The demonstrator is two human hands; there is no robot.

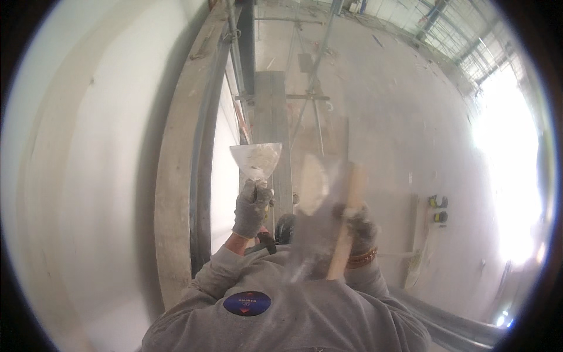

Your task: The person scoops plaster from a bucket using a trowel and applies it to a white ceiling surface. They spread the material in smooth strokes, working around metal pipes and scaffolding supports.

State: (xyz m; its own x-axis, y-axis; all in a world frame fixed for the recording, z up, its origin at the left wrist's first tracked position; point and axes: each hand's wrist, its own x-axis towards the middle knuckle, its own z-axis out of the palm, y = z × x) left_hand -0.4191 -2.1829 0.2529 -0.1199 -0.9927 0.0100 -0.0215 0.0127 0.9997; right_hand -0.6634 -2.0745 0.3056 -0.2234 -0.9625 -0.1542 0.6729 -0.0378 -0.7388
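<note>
My left hand (252,212), in a grey work glove, is closed round the handle of a wide putty knife (256,157). Its flared blade points away from me and carries pale smears. To the right, my gloved right hand (362,230) grips a broad flat plastering trowel (311,249) with a straight wooden strip (347,234) along it. A lump of white compound (314,186) sits toward the trowel's far end. Motion blurs this trowel and part of the right hand. The two tools are apart, side by side in front of my chest.
On the left runs a long beige ledge (176,176) beside a white wall (76,146). Beneath me a narrow scaffold plank (271,111) stretches ahead, with metal poles (319,64) around it. Far below lies the grey floor (404,135), with black-and-yellow items (437,202) to the right.
</note>
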